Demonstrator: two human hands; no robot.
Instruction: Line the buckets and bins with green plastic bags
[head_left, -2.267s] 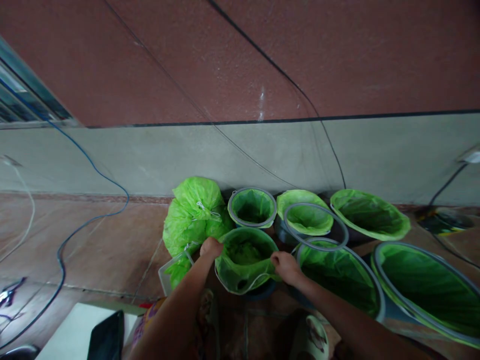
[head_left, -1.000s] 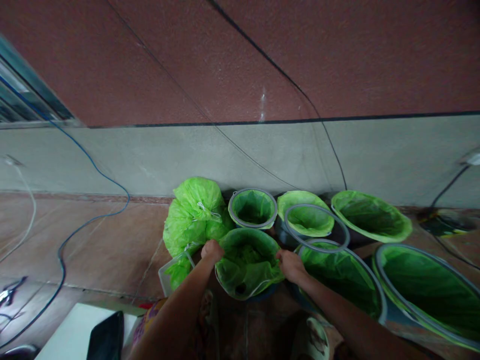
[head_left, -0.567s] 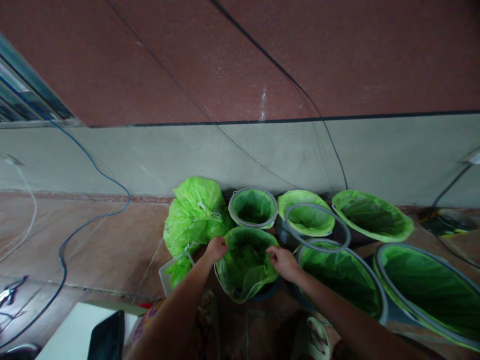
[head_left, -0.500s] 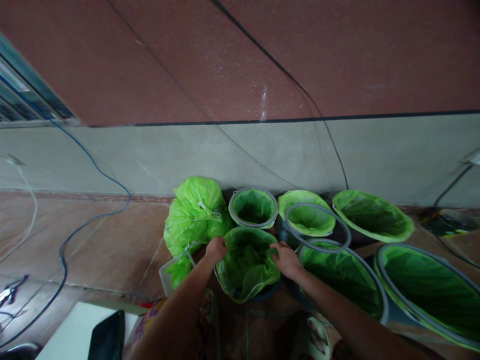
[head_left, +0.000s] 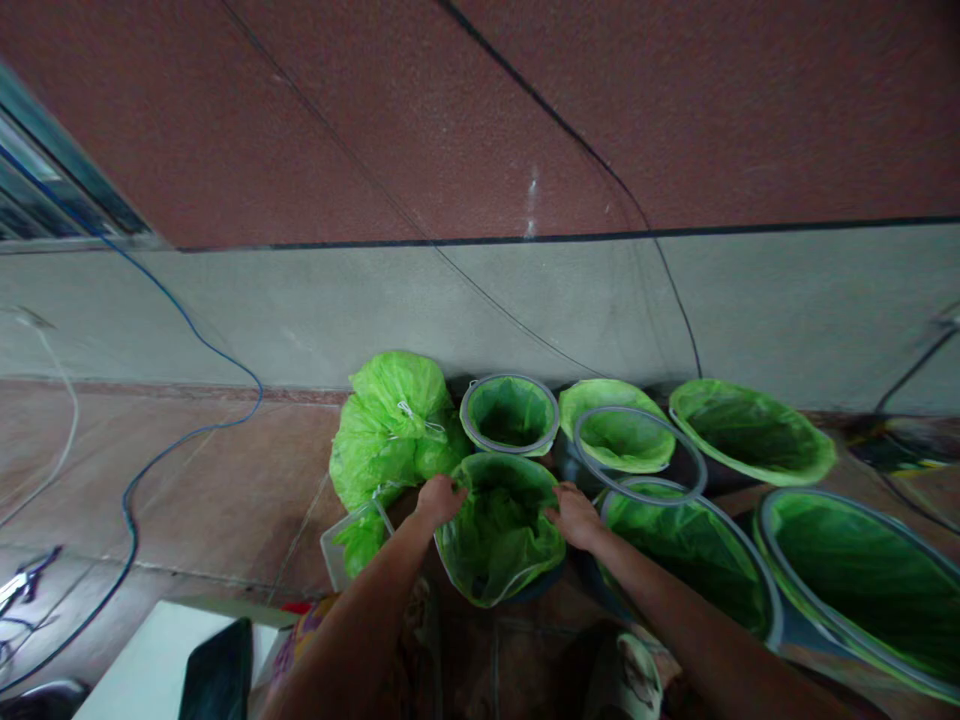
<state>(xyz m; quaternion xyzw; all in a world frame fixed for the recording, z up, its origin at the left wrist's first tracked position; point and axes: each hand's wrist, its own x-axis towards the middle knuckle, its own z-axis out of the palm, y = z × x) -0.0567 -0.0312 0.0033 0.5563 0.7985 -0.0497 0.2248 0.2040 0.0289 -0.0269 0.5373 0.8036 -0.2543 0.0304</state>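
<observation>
A green bin liner [head_left: 491, 560] hangs in the near bin, its mouth spread and its front edge draped over the bin's rim. My left hand [head_left: 441, 500] pinches the liner's edge on the left side. On the opposite side, my right hand [head_left: 574, 515] has its fingers closed on the liner's edge. Most of the bin body is hidden under the liner. Just behind it stands a smaller lined bin [head_left: 466, 425] with a grey ring round its top. A loose grey ring [head_left: 701, 470] lies across two bins to the right.
Tied green bags [head_left: 390, 420] slump at the left, beside a clear plastic box [head_left: 335, 560]. More lined bins [head_left: 765, 560] stand at the right. A dark phone [head_left: 217, 670] rests on a white surface [head_left: 142, 660]. A blue cable [head_left: 131, 510] crosses the floor; the wall [head_left: 337, 310] runs behind.
Both hands stay on the liner's edge, with the right hand's fingers slightly closer in. The liner's mouth has shifted only a little; the whole view has moved slightly.
</observation>
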